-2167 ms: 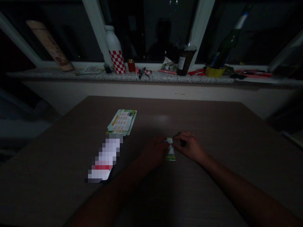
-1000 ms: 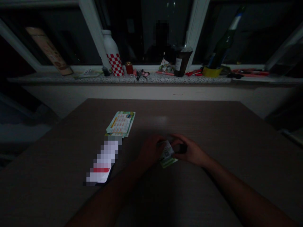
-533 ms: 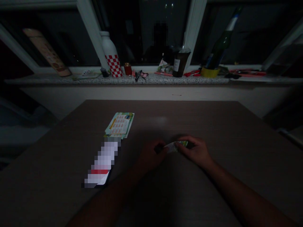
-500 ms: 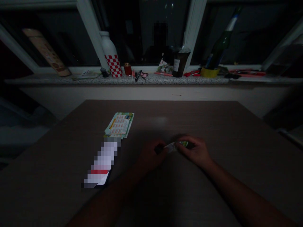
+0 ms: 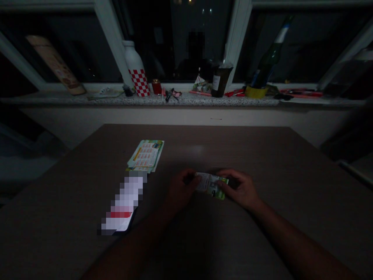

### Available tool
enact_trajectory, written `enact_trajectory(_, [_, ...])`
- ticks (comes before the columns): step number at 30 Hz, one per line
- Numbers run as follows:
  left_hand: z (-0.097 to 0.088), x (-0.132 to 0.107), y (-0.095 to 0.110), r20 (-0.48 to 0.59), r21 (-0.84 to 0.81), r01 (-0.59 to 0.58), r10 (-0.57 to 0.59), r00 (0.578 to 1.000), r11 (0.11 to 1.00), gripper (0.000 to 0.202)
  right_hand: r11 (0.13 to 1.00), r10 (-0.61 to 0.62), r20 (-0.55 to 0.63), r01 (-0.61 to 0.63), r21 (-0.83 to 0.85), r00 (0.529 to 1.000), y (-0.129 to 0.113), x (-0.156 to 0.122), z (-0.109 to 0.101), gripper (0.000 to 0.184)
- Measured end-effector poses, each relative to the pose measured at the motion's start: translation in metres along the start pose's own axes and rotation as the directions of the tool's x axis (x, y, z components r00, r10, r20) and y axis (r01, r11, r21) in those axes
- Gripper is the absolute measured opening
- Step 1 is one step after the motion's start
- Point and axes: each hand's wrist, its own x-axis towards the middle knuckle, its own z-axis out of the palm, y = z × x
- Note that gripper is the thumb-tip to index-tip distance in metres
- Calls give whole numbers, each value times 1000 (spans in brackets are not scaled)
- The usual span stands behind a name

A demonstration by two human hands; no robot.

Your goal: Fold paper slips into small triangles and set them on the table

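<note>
Between my two hands is a small printed card (image 5: 208,183), white with text at its left and green with a picture at its right. My left hand (image 5: 182,188) pinches the card's left end between thumb and fingers. At the other end, my right hand (image 5: 240,188) grips it with the thumb on the printed face. The light is dim, and the fingers behind the card are hidden. To the left lies a stack of printed cards (image 5: 145,154), and nearer me a lit phone (image 5: 125,202) with a blurred-out screen.
The wooden table (image 5: 262,151) reaches to the wall below a window. Along the stone sill (image 5: 180,102) stand a checkered bottle (image 5: 136,70), a small red jar (image 5: 156,86), a dark cup (image 5: 220,79), a green bottle (image 5: 269,58) and a tan cylinder (image 5: 55,64).
The card has tilted so its printed face now shows toward me, where before it was seen nearly edge-on. My left hand has shifted slightly left.
</note>
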Motion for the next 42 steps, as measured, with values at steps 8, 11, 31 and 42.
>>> enact_trajectory(8, [2, 6, -3, 216, -476, 262, -177, 960, 839, 19, 844, 39, 319, -202, 497, 947, 0, -3, -2, 40])
enact_trajectory(11, [3, 5, -2, 269, -426, 281, -177, 947, 860, 19, 863, 6, 393, -203, 462, 919, -3, -3, 1, 33])
enact_trajectory(31, [4, -7, 10, 277, -67, 16, 3, 961, 998, 25, 958, -22, 281, -61, 280, 959, -8, 3, 8, 19])
enact_trajectory(42, [4, -11, 10, 283, -13, -25, 28, 959, 1000, 20, 999, -17, 154, 12, 36, 988, -6, -2, 7, 22])
